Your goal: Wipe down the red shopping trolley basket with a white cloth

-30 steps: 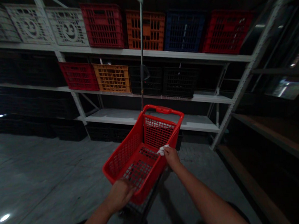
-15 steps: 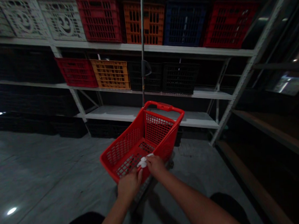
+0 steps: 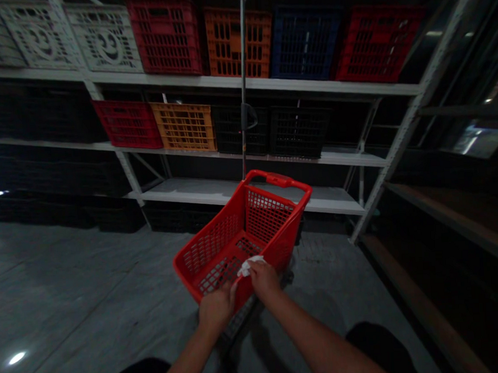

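The room is dark, with a gray floor and a bright spot of light on it. White shelves hold crates: white, red, orange and blue ones up high, and red, yellow and black ones lower down. The red cart stands in front, with holes in its sides and bottom. The left hand grips its near rim. Just beside it, the right hand pinches a white cloth against the rim.
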Available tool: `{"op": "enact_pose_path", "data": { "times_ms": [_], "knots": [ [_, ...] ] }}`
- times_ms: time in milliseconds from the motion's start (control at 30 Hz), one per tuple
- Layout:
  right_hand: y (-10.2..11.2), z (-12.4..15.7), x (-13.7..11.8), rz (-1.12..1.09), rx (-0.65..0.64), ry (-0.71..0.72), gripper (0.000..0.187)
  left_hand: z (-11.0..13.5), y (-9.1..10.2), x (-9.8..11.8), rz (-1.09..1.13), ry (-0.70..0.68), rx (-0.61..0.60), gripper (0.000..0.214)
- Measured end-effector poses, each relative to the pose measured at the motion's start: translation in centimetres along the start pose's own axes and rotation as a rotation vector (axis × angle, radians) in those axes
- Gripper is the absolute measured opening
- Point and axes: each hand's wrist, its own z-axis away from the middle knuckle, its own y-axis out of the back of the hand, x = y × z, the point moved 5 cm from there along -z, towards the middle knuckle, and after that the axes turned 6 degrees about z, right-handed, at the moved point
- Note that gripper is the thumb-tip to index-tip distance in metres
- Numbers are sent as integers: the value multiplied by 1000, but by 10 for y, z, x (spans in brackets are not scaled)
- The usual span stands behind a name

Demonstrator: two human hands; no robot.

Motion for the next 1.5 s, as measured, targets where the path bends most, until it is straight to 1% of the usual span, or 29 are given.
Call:
{"op": "enact_pose_path", "data": {
  "times_ms": [67,133,200,267,333,400,533,600,633,700,867,933,967,1000,1033,1133,1167,1200,1233,1267,1333,1433,1467,1500],
  "knots": [
    [3,5,1,13,-31,43,30,1,-2,-2,2,-26,-6,55],
    [18,-2,19,64,-46,17,29,2,-2,-5,-5,-48,-10,55],
    [41,-15,48,125,-5,-80,30,1,-2,-7,-23,-57,-8,56],
    [63,-25,76,172,73,-205,31,-1,0,-8,-23,-72,-11,56],
    [71,-27,88,192,132,-292,32,-5,1,-7,-8,-92,-20,56],
    [63,-21,81,183,131,-303,32,-8,3,-5,2,-104,-27,56],
    [28,0,40,140,42,-147,32,-12,4,-1,-4,-119,-50,55],
    [22,6,31,152,-2,-91,32,-13,4,-1,1,-137,-63,56],
    [26,7,34,169,-16,-87,31,-14,5,-1,6,-146,-68,56],
    [45,3,53,220,-21,-122,30,-15,6,-3,19,-161,-78,57],
    [126,-15,130,366,81,-335,31,-22,6,-9,34,-177,-100,56],
    [145,-18,147,405,121,-406,32,-25,5,-10,24,-182,-98,57],
    [147,-18,150,417,139,-427,32,-26,4,-10,13,-183,-95,58],
    [144,-17,148,422,146,-432,33,-27,3,-11,4,-184,-89,59],
    [137,-15,143,422,142,-420,33,-28,2,-12,-2,-187,-81,59],
    [106,-10,118,407,79,-308,34,-29,0,-16,10,-212,-76,58],
    [99,-9,111,402,51,-262,34,-30,-1,-18,18,-221,-80,58],
    [96,-9,107,402,31,-227,34,-30,-1,-21,24,-225,-84,57],
    [99,-9,107,406,16,-210,33,-30,-1,-24,31,-231,-87,57],
    [107,-10,111,415,7,-215,32,-31,0,-28,38,-237,-89,56],
    [138,-15,130,445,24,-289,31,-34,2,-37,53,-239,-92,55],
    [194,-20,169,482,137,-484,30,-40,7,-54,60,-215,-104,51],
    [207,-21,179,488,178,-527,31,-42,9,-59,58,-204,-104,50],
    [216,-21,185,488,211,-544,31,-45,12,-62,58,-191,-105,51]
  ]
}}
